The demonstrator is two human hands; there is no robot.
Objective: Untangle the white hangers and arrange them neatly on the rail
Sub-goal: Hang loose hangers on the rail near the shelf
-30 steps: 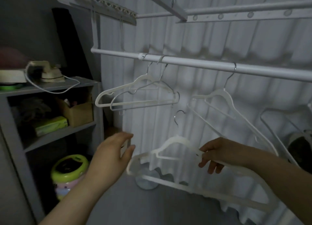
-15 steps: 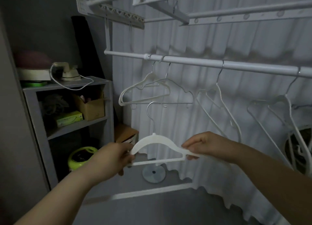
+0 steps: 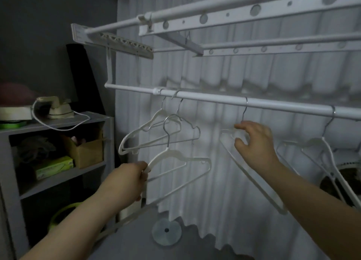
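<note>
My left hand [image 3: 129,178] grips the left end of a loose white hanger [image 3: 181,158], whose metal hook rises below the white rail [image 3: 214,98]. Two tangled hangers [image 3: 156,134] hang from the rail's left part, just behind that hook. My right hand [image 3: 254,140] is up at the neck of a tilted hanger [image 3: 254,183] that hangs from the rail, fingers spread around its top. Whether they touch it is unclear. Another hanger [image 3: 320,152] hangs further right.
A grey shelf unit [image 3: 58,123] stands at the left with a small iron [image 3: 56,107], a cardboard box [image 3: 86,152] and a green pack. A white curtain [image 3: 234,74] hangs behind the rail. Upper drying bars [image 3: 234,11] run overhead. A round white base [image 3: 166,231] sits on the floor.
My right hand has let go of the loose hanger and risen to the hanger on the rail. My left hand keeps the loose hanger and has lifted it toward the rail.
</note>
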